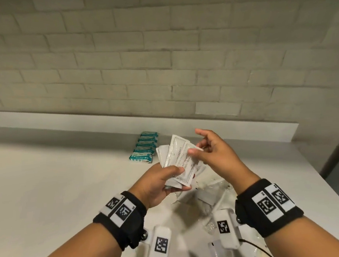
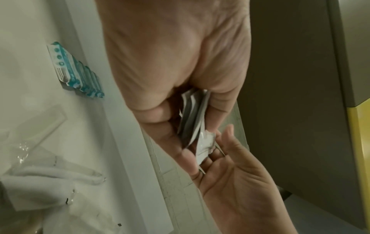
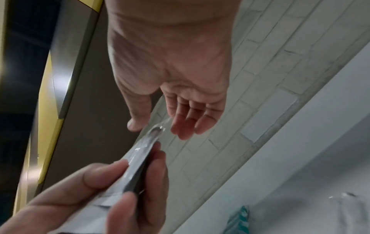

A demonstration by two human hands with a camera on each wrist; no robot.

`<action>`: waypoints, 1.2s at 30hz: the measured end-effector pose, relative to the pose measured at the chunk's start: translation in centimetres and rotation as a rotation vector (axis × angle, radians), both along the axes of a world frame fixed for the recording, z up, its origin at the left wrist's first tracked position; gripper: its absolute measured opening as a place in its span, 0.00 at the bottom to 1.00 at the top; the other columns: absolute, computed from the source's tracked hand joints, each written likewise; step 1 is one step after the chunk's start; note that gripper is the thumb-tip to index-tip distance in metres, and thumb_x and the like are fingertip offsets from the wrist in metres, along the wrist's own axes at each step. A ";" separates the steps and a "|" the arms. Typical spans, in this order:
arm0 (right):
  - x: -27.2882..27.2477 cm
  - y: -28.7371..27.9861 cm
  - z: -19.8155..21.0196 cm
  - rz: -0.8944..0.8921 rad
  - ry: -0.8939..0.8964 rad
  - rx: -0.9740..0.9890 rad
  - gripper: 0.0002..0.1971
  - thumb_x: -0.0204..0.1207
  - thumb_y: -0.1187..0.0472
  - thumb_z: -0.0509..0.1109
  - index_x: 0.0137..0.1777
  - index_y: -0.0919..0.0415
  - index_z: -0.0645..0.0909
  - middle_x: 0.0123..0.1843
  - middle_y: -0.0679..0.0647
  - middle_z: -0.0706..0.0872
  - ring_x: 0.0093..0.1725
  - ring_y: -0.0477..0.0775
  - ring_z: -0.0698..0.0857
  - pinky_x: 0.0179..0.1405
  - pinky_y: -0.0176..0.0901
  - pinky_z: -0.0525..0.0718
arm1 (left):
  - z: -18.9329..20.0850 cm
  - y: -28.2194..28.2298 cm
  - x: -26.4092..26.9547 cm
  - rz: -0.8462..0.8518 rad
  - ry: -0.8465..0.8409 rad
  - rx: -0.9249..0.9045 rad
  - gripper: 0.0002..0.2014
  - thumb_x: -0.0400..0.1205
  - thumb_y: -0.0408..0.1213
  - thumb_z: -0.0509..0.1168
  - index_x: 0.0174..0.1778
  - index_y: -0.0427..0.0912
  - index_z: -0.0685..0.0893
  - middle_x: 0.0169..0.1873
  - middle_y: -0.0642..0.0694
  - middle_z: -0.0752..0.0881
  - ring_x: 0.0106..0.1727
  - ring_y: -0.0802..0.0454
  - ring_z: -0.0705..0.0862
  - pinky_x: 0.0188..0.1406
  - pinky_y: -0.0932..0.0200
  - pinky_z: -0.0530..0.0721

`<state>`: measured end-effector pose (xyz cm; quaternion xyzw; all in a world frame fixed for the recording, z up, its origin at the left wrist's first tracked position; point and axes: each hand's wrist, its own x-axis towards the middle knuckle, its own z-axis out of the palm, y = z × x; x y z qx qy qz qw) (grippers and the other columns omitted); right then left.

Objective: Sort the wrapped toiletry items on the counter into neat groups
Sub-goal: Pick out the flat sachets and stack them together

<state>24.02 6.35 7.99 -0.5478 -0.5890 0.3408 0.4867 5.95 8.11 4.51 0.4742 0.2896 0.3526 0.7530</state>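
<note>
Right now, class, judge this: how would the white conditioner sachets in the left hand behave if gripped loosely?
Probably slippery: the conditioner sachets look glossy and sit fanned unevenly in the left hand. Likely light and floppy: a thumb-and-finger pinch holds them all, and one corner looks crumpled in the left wrist view. Being flat, they should not roll.

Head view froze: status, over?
Left hand grips fanned white printed sachets. Right hand open, touching them. Teal wrapped packs rowed behind. Clear-wrapped items loose beneath.
</note>
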 end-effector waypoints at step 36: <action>-7.5 3.4 -3.7 -0.158 0.589 -0.086 0.12 0.74 0.72 0.72 0.56 0.65 0.83 0.51 0.65 0.91 0.49 0.64 0.90 0.46 0.52 0.89 | -2.2 5.6 -4.9 -0.097 0.094 0.047 0.15 0.78 0.28 0.70 0.61 0.40 0.84 0.45 0.42 0.90 0.41 0.49 0.89 0.37 0.56 0.89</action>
